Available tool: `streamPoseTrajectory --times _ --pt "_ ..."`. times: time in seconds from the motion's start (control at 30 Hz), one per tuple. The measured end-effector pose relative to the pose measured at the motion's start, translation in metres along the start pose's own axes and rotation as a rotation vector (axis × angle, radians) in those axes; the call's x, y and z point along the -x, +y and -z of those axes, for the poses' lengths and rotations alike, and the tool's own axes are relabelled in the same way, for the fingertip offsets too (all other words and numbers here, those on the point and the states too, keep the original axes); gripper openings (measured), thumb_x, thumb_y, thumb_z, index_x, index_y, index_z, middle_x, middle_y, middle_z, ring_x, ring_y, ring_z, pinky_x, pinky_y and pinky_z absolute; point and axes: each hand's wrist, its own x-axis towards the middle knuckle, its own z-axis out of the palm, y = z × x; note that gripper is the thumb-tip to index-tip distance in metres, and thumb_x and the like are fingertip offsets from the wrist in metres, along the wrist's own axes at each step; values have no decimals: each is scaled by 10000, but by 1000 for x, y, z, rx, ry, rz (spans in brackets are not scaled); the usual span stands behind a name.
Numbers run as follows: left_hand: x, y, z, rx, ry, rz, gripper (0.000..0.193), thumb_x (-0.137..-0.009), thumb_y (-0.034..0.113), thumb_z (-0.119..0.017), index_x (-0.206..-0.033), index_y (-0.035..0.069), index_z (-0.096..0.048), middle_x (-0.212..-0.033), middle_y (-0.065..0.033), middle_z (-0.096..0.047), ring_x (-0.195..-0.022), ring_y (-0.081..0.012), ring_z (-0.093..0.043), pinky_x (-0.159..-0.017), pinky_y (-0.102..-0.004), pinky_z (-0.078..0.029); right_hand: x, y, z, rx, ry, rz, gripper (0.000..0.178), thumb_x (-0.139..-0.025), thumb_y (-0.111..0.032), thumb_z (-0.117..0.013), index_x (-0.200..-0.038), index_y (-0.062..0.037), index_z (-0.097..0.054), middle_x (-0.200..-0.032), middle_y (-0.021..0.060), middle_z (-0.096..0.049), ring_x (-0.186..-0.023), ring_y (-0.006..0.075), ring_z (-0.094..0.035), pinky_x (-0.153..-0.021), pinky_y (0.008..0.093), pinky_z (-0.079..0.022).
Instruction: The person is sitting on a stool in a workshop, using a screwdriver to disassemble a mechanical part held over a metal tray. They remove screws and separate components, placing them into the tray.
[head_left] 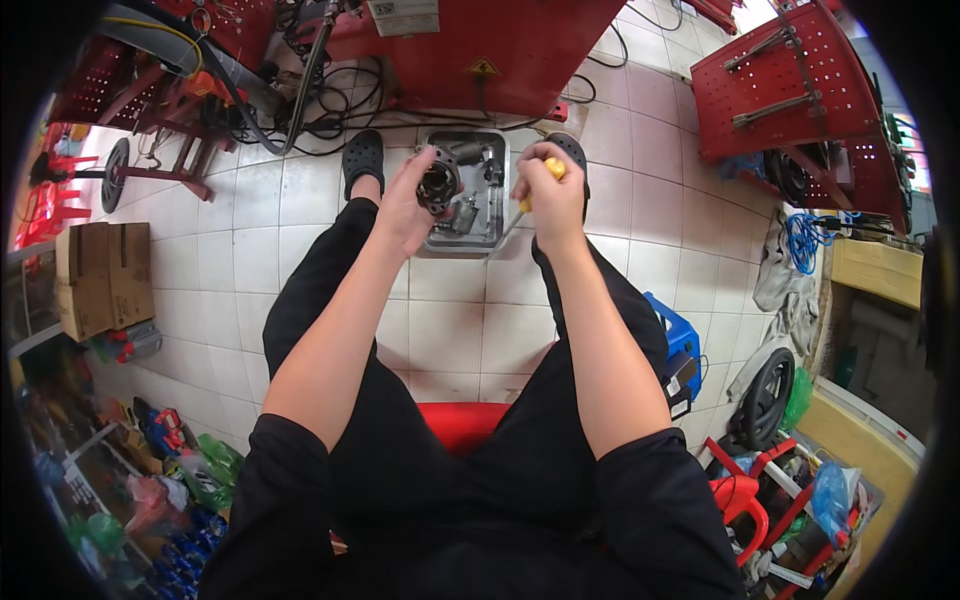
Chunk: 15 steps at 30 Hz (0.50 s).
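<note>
Over a gray tray (455, 247) of metal pieces (464, 217), we clasp a hollow dark part (439, 183) in our left hand (405, 205), a yellow-handled tool (555, 168) in our right hand (553, 205).

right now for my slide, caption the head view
Left hand holding a dark metal part, right hand holding a yellow-handled tool, a tray of parts on the floor.

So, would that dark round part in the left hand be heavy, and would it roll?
The dark round part looks like thick metal, so it's probably stiff and heavy for its size. Its outline looks uneven, so it would likely wobble rather than roll smoothly.
</note>
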Motion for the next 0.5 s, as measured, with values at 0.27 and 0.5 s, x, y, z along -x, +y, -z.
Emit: streamPoseTrajectory --times 0.27,0.5 --pt "3 15 -16 212 -64 -30 401 -908 454 -335 -1119 158 -505 -1013 6 -596 -921 -146 -553 -736 -353 -401 10 24 -32 86 -51 -139 322 -830 -167 -654 -1071 42 -604 -738 37 -613 -485 54 -495 -396 211 -400" --pt "-5 1 -9 1 -52 -62 417 -928 447 -339 -1090 113 -530 -996 -25 -611 -887 -139 -560 -727 -324 -425 10 21 -28 217 -158 -158 298 -827 -179 -666 -992 63 -606 -665 21 -574 -465 60 -487 -395 226 -397"
